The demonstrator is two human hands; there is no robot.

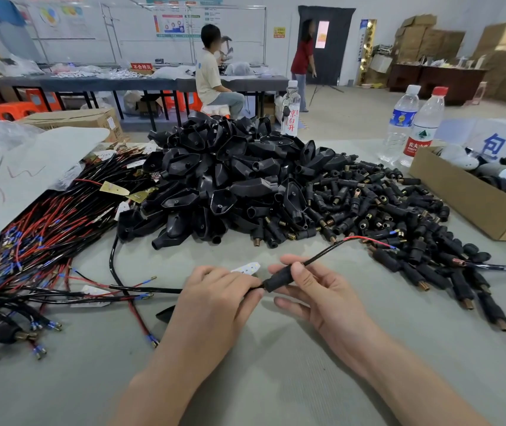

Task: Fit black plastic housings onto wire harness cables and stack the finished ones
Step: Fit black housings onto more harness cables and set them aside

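A: Since both hands meet over the table [276, 379], what's each one got?

B: Left hand [221, 290] is curled over the cable [153, 290], pinching it just left of the housing [279, 277]. Right hand [316, 290] grips the housing itself, thumb on top, fingers under.

A: Why split like that?

B: Looks like one hand anchors the cable while the other works the housing along it. Cable runs right thru: it exits the far end and finishes in a red wire [365, 239] w/ a blue terminal [394, 248], reaching out over the tubes [384, 210].

A: So the step's where?

B: I'd say mid-fit. Housing's on, prob not seated yet. Can't tell how far it has to go.

A: Stock?

B: Tubes, small w/ brass ends, spread right of centre, easy reach for the right hand. Bigger shells [230, 179] heaped behind, centre. Loose cables [30, 241] fanned out at left, on the left hand's side. Layout suits the grip: cable side left, housing side right.

A: Finished ones?

B: Bottom-left corner, a few fitted cables [2, 332] w/ a black piece and brass tip. Prob those, not sure.

A: Anything in the way?

B: Box [467, 204] and bottles [399, 124] sit far right, well apart from the hands. Main risk I see is the terminal snagging a tube if the cable gets pulled back.
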